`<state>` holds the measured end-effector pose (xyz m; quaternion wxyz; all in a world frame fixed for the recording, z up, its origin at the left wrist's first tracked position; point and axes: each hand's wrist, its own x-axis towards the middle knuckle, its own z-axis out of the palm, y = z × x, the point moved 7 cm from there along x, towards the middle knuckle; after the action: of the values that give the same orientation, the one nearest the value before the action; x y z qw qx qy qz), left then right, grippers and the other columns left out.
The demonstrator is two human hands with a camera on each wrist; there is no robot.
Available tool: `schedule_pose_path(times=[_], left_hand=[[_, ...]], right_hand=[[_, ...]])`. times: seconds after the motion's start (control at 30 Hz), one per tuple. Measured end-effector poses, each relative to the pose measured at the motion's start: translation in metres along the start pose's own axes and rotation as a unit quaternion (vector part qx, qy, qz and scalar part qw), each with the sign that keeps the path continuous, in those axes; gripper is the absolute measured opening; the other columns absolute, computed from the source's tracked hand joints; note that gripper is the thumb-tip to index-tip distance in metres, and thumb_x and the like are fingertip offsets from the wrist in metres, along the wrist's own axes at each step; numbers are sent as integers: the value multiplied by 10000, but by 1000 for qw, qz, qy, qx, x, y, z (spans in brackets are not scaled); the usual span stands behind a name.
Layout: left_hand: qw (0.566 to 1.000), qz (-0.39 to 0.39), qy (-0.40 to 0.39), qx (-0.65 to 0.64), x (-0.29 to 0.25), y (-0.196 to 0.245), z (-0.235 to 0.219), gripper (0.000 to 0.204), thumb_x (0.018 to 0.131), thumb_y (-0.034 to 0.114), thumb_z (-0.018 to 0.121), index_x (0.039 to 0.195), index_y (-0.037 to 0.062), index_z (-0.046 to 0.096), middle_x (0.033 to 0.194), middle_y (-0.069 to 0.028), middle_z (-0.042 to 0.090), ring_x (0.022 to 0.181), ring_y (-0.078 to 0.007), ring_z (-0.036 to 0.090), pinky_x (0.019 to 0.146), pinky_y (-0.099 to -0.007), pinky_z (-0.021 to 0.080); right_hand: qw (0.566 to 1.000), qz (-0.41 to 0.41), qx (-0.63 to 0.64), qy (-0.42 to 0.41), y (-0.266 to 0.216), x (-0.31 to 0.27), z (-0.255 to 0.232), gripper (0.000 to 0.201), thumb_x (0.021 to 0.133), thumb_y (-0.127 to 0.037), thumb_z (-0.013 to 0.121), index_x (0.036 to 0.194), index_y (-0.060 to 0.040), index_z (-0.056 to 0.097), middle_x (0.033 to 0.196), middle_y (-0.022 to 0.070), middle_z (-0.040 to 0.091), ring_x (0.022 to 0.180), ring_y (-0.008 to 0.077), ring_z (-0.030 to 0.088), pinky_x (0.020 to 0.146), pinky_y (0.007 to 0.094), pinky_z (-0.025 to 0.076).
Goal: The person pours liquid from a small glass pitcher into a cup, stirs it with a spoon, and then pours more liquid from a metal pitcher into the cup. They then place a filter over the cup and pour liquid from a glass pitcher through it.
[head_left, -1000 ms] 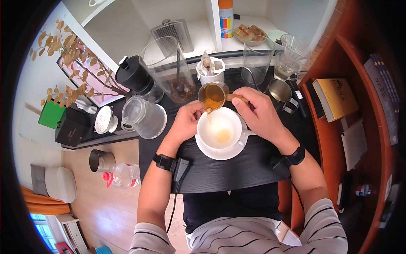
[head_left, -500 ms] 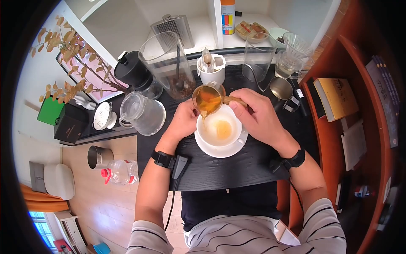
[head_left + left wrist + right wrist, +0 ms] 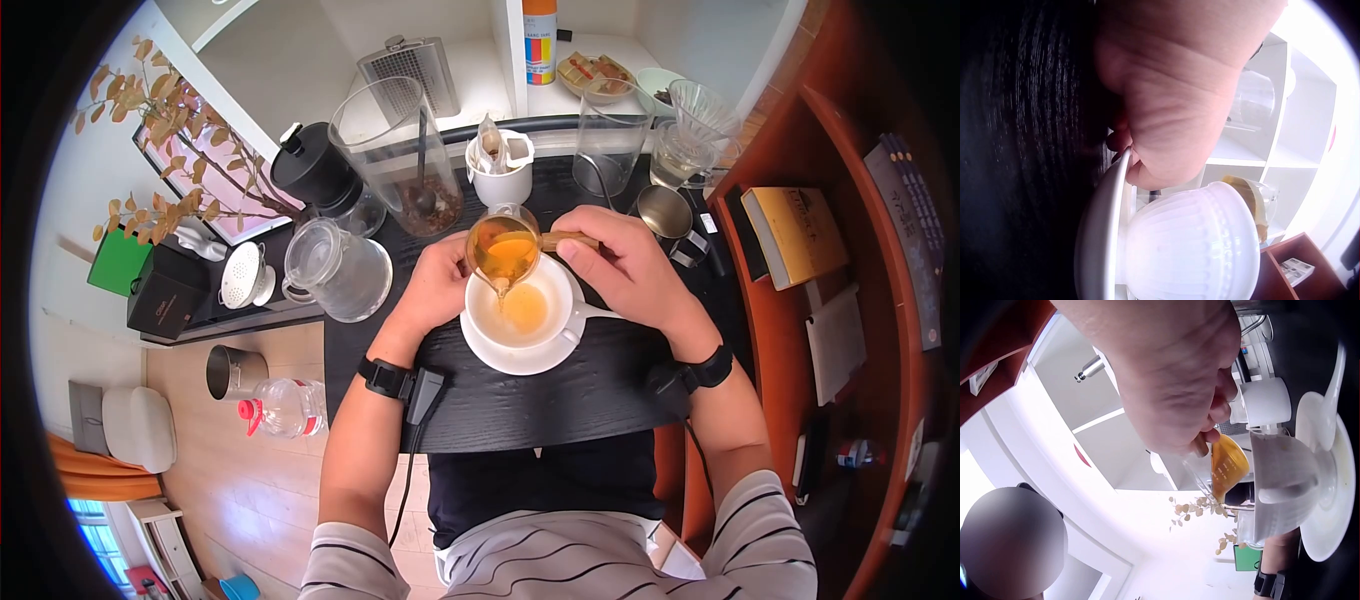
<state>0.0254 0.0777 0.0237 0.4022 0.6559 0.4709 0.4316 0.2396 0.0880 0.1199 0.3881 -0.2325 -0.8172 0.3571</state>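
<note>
In my head view, at mid-frame, I see the right hand [image 3: 628,270] with its fingers wrapped round the wooden handle [image 3: 556,241] of a glass jug [image 3: 503,252], tilted over the white cup [image 3: 520,312], amber liquid in both. Left of centre, the left hand [image 3: 438,286] pinches the rim of the saucer [image 3: 520,365] under the cup. A white mug [image 3: 503,186] stands upper centre on the black desk [image 3: 500,418]

From my remote station I could not read a single word or number. Small print stood on the orange-topped spray can [image 3: 539,45], the yellow book [image 3: 795,238], the black box [image 3: 170,297] and the dark-blue book [image 3: 905,225]; white markings on the glass pitcher [image 3: 1229,467] were too small.
</note>
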Motion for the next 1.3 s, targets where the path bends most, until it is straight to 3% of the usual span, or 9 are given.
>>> schedule_pose_path(times=[0.13,0.27,0.37,0.67,0.73,0.87,1.1,1.17,1.3], left_hand=[[1000,7,-8,8,4,-24,-2,226,873,78,811,1095,37,790,817,17,550,679,-76,430,632,-258,407],[1000,-8,6,-5,3,-17,-2,237,871,78,818,1105,44,797,829,25,572,679,-60,435,636,-241,413],[998,-46,-31,35,1,-11,-1,267,899,62,819,1154,8,760,1069,19,699,884,-44,610,768,-226,499],[999,-21,-21,45,2,-8,0,201,902,58,812,1087,-4,763,986,-12,659,861,-66,602,760,-239,483],[999,11,3,37,2,-9,-2,230,875,89,814,1098,39,791,834,30,586,668,-49,436,619,-233,407],[1000,15,8,-12,4,-30,-1,236,863,113,827,1081,36,781,832,32,576,665,-50,431,613,-235,400],[1000,-10,7,-25,2,-25,0,235,849,133,852,1048,38,770,831,41,548,668,-47,416,610,-239,396],[1000,-8,4,-24,2,-18,1,231,849,132,854,1042,40,768,829,43,541,669,-47,413,611,-240,397],[1000,-9,1,-24,2,-17,1,223,848,122,851,1036,38,767,822,43,531,670,-51,409,616,-244,397]], right_hand=[[1000,9,-3,-17,6,1,-10,155,1022,-128,660,1069,19,658,861,88,616,680,142,527,624,299,443],[1000,13,-6,-13,12,1,-21,163,1037,-148,653,1079,10,662,852,49,602,688,112,498,622,282,424],[1000,23,-11,-6,16,2,-27,170,1045,-159,648,1084,5,670,848,46,592,686,112,491,624,279,423],[998,15,-48,46,14,2,-14,151,1036,-133,660,1073,13,668,860,65,615,679,128,528,618,285,444],[997,15,-64,51,6,1,-9,137,1018,-109,673,1064,20,660,877,92,632,669,164,556,623,304,465],[996,-9,-68,49,2,0,3,131,990,-89,684,1055,20,654,880,118,629,661,222,575,623,336,478],[996,-26,-76,36,-2,-1,5,132,994,-93,681,1050,23,655,873,116,618,658,221,576,619,338,473],[997,-39,-60,25,-2,-2,5,142,1007,-83,663,1101,23,668,842,81,574,661,166,510,594,308,413],[998,-29,-53,22,-5,-1,0,141,1000,-100,677,1056,28,657,861,113,605,653,218,555,615,334,461]])
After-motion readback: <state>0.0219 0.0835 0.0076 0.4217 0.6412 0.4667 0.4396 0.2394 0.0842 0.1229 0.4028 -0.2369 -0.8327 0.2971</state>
